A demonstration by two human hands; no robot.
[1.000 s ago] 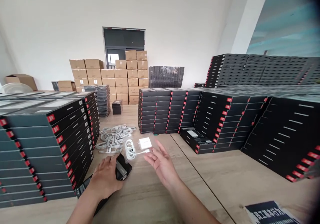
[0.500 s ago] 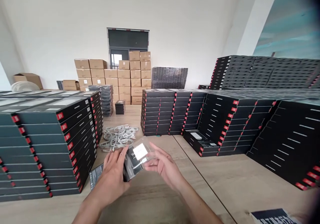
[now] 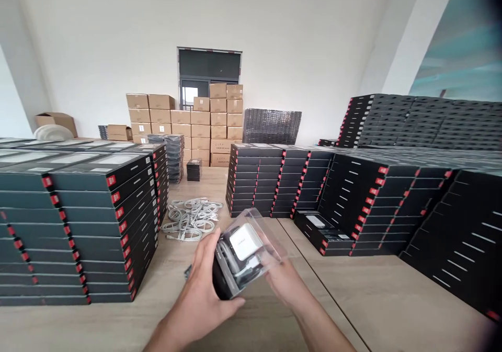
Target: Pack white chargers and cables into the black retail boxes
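Note:
My left hand [image 3: 209,284] is closed around a black insert tray [image 3: 224,274], thumb along its near side. A white charger [image 3: 245,243] sits in it, with a white cable plug [image 3: 251,264] beside it. Over the charger lies a clear plastic cover [image 3: 270,242], tilted and reaching past the tray to the right. My right hand [image 3: 280,279] grips the cover's right side from below; its fingertips are partly hidden behind the plastic. The edge of a dark printed item [image 3: 188,272] shows behind my left hand. A heap of white cables [image 3: 193,218] lies beyond.
Tall stacks of black boxes stand on the left [image 3: 90,226] and at the back middle [image 3: 259,179]. An open black box [image 3: 321,237] holding a white item is at the right, before more stacks [image 3: 361,195]. Brown cartons [image 3: 200,129] are piled by the wall.
My hands have moved right with the tray, which is now turned so the charger faces me more. The clear cover stands out further to the right. The view has shifted slightly left.

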